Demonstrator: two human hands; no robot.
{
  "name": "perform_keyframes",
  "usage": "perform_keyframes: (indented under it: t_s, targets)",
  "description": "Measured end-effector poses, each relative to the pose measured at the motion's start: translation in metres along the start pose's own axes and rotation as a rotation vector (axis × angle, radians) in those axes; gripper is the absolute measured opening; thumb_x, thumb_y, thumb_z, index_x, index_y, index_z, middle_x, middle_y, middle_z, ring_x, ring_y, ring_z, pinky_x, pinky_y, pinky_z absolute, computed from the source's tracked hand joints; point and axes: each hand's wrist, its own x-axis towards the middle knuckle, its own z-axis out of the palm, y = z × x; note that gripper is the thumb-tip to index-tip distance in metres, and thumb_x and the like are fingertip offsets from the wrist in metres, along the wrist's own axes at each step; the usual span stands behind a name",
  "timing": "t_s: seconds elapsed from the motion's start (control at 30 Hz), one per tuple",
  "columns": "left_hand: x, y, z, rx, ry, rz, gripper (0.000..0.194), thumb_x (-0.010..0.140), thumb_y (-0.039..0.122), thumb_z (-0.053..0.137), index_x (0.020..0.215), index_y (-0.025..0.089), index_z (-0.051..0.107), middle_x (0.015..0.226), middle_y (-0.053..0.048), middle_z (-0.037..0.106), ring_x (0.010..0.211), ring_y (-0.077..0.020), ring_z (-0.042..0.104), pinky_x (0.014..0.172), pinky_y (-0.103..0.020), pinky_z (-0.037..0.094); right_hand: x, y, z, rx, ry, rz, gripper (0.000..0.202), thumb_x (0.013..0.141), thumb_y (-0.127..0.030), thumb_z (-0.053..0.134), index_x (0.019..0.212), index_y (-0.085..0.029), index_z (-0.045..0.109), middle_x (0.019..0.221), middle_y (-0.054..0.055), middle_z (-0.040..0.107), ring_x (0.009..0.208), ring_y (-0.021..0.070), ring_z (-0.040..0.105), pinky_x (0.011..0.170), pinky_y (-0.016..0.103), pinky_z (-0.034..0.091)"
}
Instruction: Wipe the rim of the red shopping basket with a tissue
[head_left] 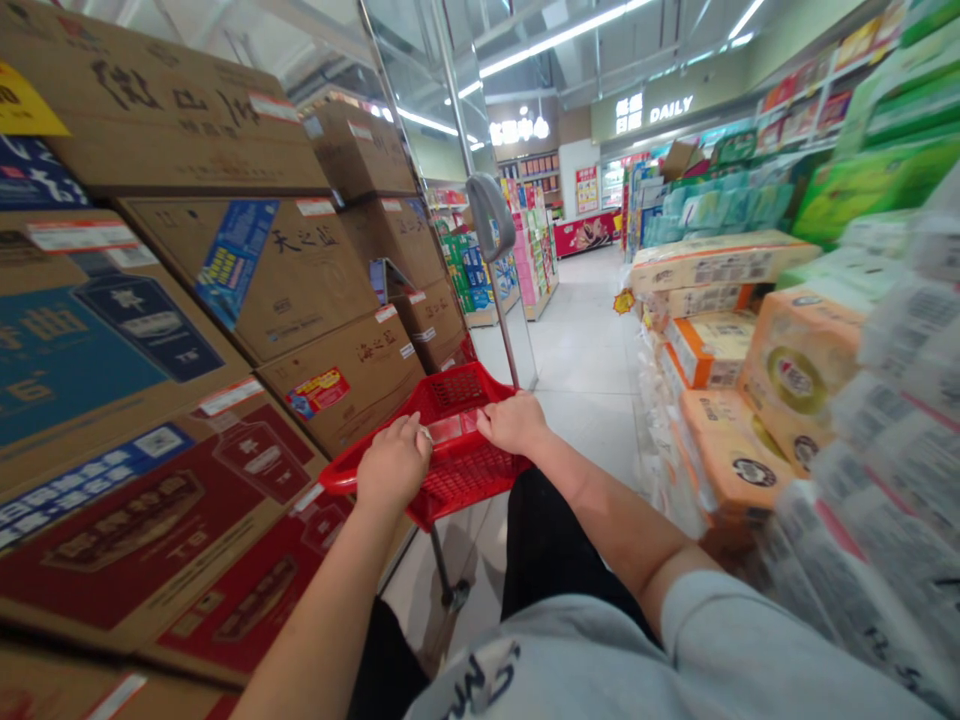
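A red plastic shopping cart [457,490] stands right in front of my body. My left hand [395,460] wraps round the left part of its handle. Farther right, my right hand [515,422] grips the same handle, fingers curled over it. Between the two hands a pale, see-through cover [448,428] shows on the handle bar. No goods can be made out in the part of the basket that shows. Below it, a grey leg with a caster wheel [455,595] rests on the floor.
Stacked cardboard cartons [262,280] rise close on the left. A glass panel with a grey pull handle [491,218] stands ahead, near the cart's front. Packs of orange-wrapped paper goods [739,450] are piled on the right. A tiled aisle [577,320] runs forward between them.
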Motion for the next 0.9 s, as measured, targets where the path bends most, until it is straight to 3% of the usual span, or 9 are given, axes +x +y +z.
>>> perform_keyframes:
  t_s: [0.1,0.2,0.27,0.37,0.43,0.5,0.63,0.73,0.9]
  targets:
    - [-0.018,0.002,0.011,-0.021,0.151,0.149,0.048,0.089,0.028,0.036,0.135,0.017,0.042,0.133,-0.009,0.05,0.114,-0.0259,0.05,0.096,-0.04,0.041,0.0,0.001,0.001,0.001,0.009,-0.003,0.048,0.092,-0.037,0.028,0.083,-0.018,0.071,0.078,0.008,0.071,0.073,0.0207,0.065,0.073,0.034,0.037]
    - [-0.023,0.003,0.014,-0.047,0.171,0.181,0.044,0.088,0.027,0.037,0.13,0.017,0.048,0.129,-0.009,0.054,0.115,-0.0246,0.05,0.1,-0.038,0.038,-0.001,0.002,0.001,-0.003,0.014,-0.004,0.048,0.092,-0.037,0.028,0.082,-0.018,0.071,0.077,0.008,0.071,0.072,0.0209,0.065,0.073,0.035,0.037]
    - [-0.015,0.004,0.009,-0.053,0.13,0.059,0.041,0.09,0.029,0.033,0.122,0.016,0.055,0.121,-0.01,0.06,0.11,-0.025,0.054,0.096,-0.038,0.041,-0.001,0.001,0.0,-0.004,0.014,-0.005,0.048,0.092,-0.037,0.028,0.082,-0.018,0.071,0.076,0.007,0.071,0.072,0.021,0.065,0.073,0.035,0.038]
    - [0.003,0.009,-0.002,-0.042,-0.077,-0.224,0.044,0.092,0.036,0.026,0.11,0.019,0.062,0.104,-0.011,0.067,0.089,-0.0281,0.063,0.079,-0.042,0.049,0.0,-0.001,-0.001,0.0,0.006,0.001,0.048,0.092,-0.037,0.029,0.082,-0.018,0.072,0.077,0.007,0.072,0.072,0.0207,0.065,0.073,0.034,0.038]
    - [0.009,0.013,-0.006,-0.048,-0.163,-0.283,0.045,0.092,0.038,0.025,0.109,0.019,0.063,0.102,-0.011,0.067,0.084,-0.0285,0.065,0.074,-0.042,0.05,0.0,-0.002,-0.002,0.002,0.002,0.004,0.048,0.092,-0.037,0.029,0.083,-0.018,0.072,0.077,0.008,0.072,0.072,0.0205,0.065,0.074,0.034,0.038]
    - [0.006,0.017,-0.003,-0.064,-0.073,-0.195,0.044,0.092,0.034,0.026,0.115,0.017,0.059,0.114,-0.011,0.063,0.098,-0.0285,0.061,0.083,-0.042,0.047,0.0,-0.003,-0.002,0.004,0.004,0.004,0.047,0.092,-0.037,0.03,0.082,-0.018,0.072,0.076,0.008,0.072,0.072,0.0204,0.065,0.074,0.034,0.038]
    - [-0.016,0.02,0.013,-0.095,0.199,0.116,0.042,0.09,0.026,0.035,0.13,0.018,0.048,0.134,-0.008,0.05,0.124,-0.0257,0.043,0.102,-0.043,0.035,0.0,-0.003,-0.002,0.003,0.005,0.005,0.047,0.092,-0.036,0.03,0.083,-0.018,0.072,0.076,0.008,0.072,0.072,0.0201,0.065,0.074,0.034,0.038]
    - [-0.023,0.021,0.018,-0.098,0.214,0.181,0.041,0.089,0.026,0.038,0.128,0.02,0.049,0.13,-0.008,0.054,0.118,-0.0248,0.049,0.101,-0.043,0.035,0.001,-0.003,-0.002,-0.003,0.002,0.005,0.047,0.092,-0.036,0.03,0.083,-0.018,0.072,0.077,0.008,0.072,0.072,0.0197,0.065,0.075,0.034,0.038]
    - [-0.009,0.029,0.008,-0.051,0.127,0.062,0.039,0.091,0.03,0.033,0.118,0.013,0.057,0.119,-0.012,0.061,0.111,-0.0252,0.055,0.096,-0.04,0.04,0.001,-0.007,0.0,0.009,-0.002,0.001,0.047,0.092,-0.037,0.03,0.085,-0.017,0.072,0.078,0.009,0.072,0.073,0.0194,0.065,0.076,0.033,0.038]
